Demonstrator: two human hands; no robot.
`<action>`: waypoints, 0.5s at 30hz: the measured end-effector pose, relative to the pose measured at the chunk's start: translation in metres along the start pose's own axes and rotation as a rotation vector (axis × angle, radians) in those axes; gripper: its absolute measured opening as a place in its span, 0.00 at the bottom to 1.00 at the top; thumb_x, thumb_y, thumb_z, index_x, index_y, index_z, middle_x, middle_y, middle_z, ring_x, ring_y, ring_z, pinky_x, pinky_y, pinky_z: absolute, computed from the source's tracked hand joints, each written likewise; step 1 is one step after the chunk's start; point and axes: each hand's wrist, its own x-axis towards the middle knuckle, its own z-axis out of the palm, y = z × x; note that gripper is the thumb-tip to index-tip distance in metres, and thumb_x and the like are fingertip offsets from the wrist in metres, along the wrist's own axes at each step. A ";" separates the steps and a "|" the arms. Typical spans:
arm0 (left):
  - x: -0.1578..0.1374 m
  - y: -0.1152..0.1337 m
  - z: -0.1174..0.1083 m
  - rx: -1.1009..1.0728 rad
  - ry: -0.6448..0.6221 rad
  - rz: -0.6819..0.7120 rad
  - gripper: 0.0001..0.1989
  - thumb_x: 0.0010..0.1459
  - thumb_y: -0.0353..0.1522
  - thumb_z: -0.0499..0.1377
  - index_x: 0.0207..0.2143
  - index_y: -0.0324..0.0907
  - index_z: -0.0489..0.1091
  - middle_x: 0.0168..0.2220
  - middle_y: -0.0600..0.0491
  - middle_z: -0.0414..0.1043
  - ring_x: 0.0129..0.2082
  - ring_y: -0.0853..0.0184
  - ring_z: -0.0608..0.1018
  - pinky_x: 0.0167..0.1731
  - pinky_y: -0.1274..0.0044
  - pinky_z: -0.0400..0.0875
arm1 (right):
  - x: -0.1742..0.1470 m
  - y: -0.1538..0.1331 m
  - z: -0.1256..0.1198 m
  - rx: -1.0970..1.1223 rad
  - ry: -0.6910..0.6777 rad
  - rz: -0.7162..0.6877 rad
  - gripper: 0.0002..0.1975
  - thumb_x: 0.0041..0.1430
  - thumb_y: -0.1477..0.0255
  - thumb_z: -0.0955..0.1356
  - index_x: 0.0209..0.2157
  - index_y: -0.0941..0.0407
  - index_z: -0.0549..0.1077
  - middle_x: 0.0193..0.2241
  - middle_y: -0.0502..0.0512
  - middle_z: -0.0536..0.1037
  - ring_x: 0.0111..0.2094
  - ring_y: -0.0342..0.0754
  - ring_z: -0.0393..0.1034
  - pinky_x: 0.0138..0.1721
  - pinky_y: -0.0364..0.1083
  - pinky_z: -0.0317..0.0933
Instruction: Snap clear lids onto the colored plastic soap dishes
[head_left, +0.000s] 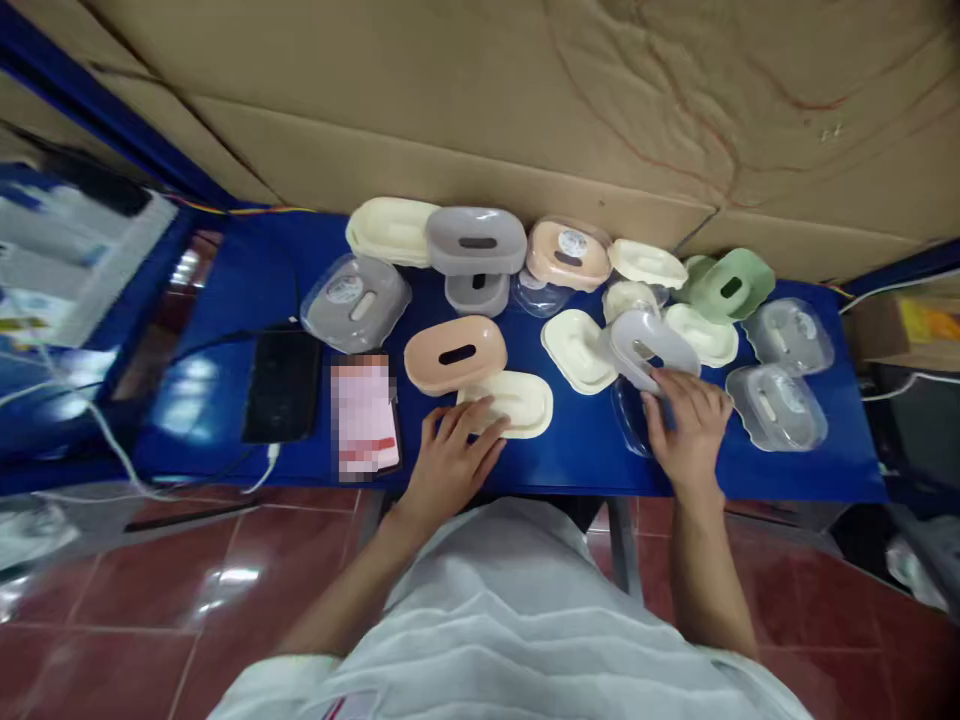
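Note:
My left hand (pixel 454 455) lies with outstretched, slightly spread fingers on a cream oval plastic piece (pixel 531 402) at the table's front. Just behind that piece, a peach soap dish (pixel 431 365) with a dark slot touches or overlaps its edge. On the right, my right hand (pixel 691 425) pinches the near rim of a light grey soap dish (pixel 637 335), which is tilted. A clear plastic cover (pixel 630 415) lies beneath and left of that hand. Close by are a cream piece (pixel 577 350) and another cream piece (pixel 709 335).
Along the back stand grey dishes (pixel 476 228), a peach dish under a labelled clear cover (pixel 551 240) and green dishes (pixel 750 275). Covered grey dishes (pixel 780 405) sit at right. A phone (pixel 365 415), a black device (pixel 281 385) and cables are at left. A cardboard wall (pixel 465 120) rises behind.

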 end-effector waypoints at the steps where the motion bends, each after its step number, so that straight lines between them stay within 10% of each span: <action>1: 0.003 0.000 0.002 -0.016 -0.006 0.019 0.12 0.72 0.32 0.62 0.56 0.44 0.75 0.61 0.41 0.76 0.57 0.50 0.79 0.55 0.59 0.68 | 0.001 -0.002 0.002 -0.010 -0.001 0.037 0.16 0.72 0.70 0.70 0.59 0.54 0.75 0.53 0.59 0.83 0.55 0.56 0.76 0.60 0.55 0.60; 9: 0.015 0.007 0.001 -0.110 -0.052 0.125 0.15 0.73 0.35 0.62 0.60 0.45 0.74 0.61 0.41 0.76 0.57 0.54 0.79 0.56 0.62 0.70 | 0.034 -0.030 0.010 0.032 -0.043 0.049 0.18 0.74 0.70 0.66 0.62 0.53 0.73 0.62 0.62 0.77 0.65 0.59 0.70 0.67 0.62 0.54; 15: 0.007 -0.014 -0.009 -0.053 0.101 -0.164 0.24 0.72 0.33 0.61 0.68 0.45 0.68 0.71 0.35 0.63 0.70 0.44 0.68 0.64 0.52 0.65 | 0.033 -0.067 0.005 0.325 -0.217 -0.144 0.18 0.75 0.72 0.66 0.63 0.53 0.72 0.60 0.60 0.79 0.64 0.55 0.71 0.67 0.57 0.58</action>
